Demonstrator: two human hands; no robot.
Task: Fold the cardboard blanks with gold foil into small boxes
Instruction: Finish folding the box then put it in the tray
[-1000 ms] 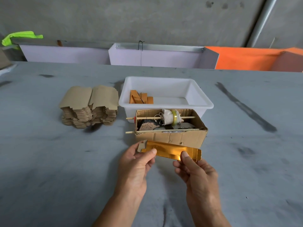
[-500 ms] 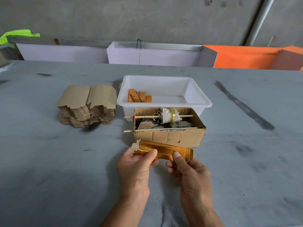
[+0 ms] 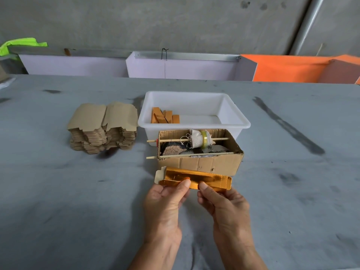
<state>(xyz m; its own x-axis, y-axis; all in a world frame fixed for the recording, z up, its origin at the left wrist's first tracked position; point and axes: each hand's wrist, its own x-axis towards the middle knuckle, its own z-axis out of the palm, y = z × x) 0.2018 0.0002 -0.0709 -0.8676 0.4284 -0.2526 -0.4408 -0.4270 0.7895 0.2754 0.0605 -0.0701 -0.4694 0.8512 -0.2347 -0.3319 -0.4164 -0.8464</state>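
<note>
A long gold-foil cardboard blank (image 3: 196, 179) is held level above the grey table, just in front of the brown carton. My left hand (image 3: 165, 203) pinches its left half, thumb on the foil face, fingers behind. My right hand (image 3: 224, 207) pinches the middle-right part the same way. A plain cardboard flap sticks up at the blank's left end. A stack of flat blanks (image 3: 103, 127), brown side up, lies at the left. Several folded gold boxes (image 3: 165, 117) lie in the white tub (image 3: 241, 121).
An open brown carton (image 3: 200, 164) with two wooden sticks, a cloth bundle and a tape roll stands in front of the tub. White and orange bins line the far edge of the table (image 3: 58, 191). A concrete wall rises behind.
Both hands have drawn closer together along the blank, the right thumb sliding left. The blank has opened from flat toward a tube shape, with its left flap raised.
</note>
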